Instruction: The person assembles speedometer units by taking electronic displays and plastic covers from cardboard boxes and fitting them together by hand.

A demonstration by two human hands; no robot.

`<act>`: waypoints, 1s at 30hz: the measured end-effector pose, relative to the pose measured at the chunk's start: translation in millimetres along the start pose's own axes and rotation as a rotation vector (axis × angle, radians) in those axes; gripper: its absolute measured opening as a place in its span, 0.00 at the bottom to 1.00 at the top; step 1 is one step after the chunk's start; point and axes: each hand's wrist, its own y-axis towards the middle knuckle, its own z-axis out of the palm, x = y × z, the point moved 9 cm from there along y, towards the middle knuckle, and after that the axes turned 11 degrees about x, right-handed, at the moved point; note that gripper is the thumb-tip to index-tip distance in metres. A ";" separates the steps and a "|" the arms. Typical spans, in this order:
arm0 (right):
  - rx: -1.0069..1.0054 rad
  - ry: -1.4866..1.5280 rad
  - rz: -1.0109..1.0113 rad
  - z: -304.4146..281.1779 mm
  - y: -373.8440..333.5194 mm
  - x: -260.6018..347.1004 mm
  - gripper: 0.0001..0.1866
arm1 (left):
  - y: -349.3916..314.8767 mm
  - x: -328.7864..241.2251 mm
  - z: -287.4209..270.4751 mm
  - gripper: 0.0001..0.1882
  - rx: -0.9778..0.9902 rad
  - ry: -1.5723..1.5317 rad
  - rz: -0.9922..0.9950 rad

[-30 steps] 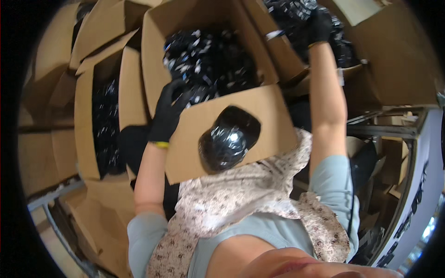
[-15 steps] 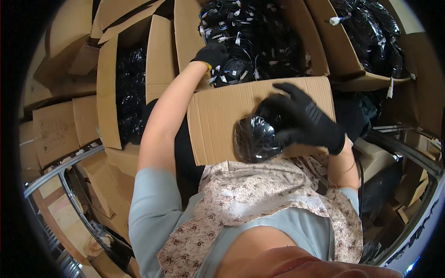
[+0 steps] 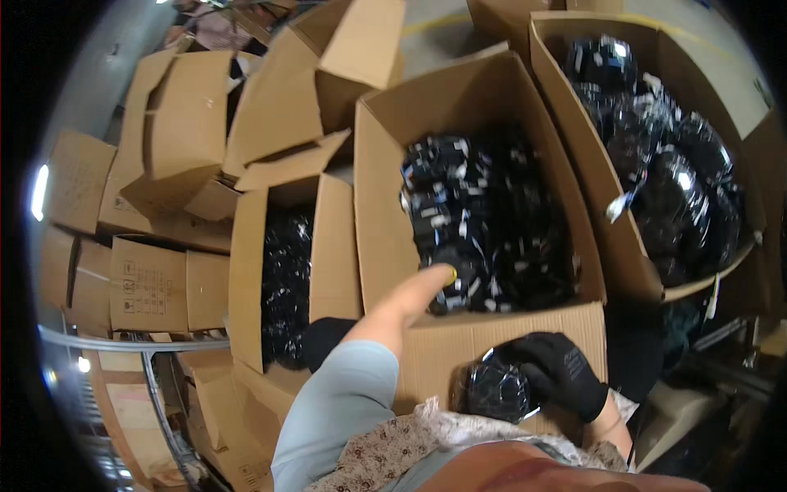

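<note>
My left hand [image 3: 459, 264], in a black glove with a yellow cuff edge, reaches into the middle cardboard box [image 3: 379, 246]. It is among several black parts [image 3: 447, 215] with white connectors and thin wires. Its fingers blend into the dark parts, so their pose is hidden. My right hand [image 3: 561, 369], gloved in black too, curls round a rounded black part wrapped in clear plastic [image 3: 494, 392]. That wrapped part lies against the box's folded-down front flap [image 3: 426, 348], close to my floral apron [image 3: 385, 449].
To the right stands an open box [image 3: 664, 293] of plastic-wrapped black parts, a wire with a white connector [image 3: 620, 205] hanging over its side. A narrower box [image 3: 248, 283] of wrapped black parts is on the left. Beyond are more cartons [image 3: 152, 283] and a metal rail [image 3: 188, 345].
The view has swung toward the far side, so more of the boxes shows. My left arm reaches farther into the middle box. My right hand stays at the wrapped part on the flap.
</note>
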 end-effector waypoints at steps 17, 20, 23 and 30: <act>0.002 0.107 -0.160 11.8 -28.9 23.2 0.15 | -203.1 -10.8 -174.6 0.15 -0.817 -0.448 0.182; -0.035 0.184 -0.093 20.9 -28.1 15.4 0.14 | -251.5 9.8 -172.4 0.16 -0.803 -0.741 0.153; -0.110 0.215 -0.007 17.8 -39.8 18.9 0.15 | -284.6 19.6 -166.6 0.20 -0.876 -1.142 0.193; -0.383 -0.135 -0.096 6.2 -68.9 29.9 0.22 | -366.9 -1.0 -149.5 0.13 -1.008 -1.136 0.148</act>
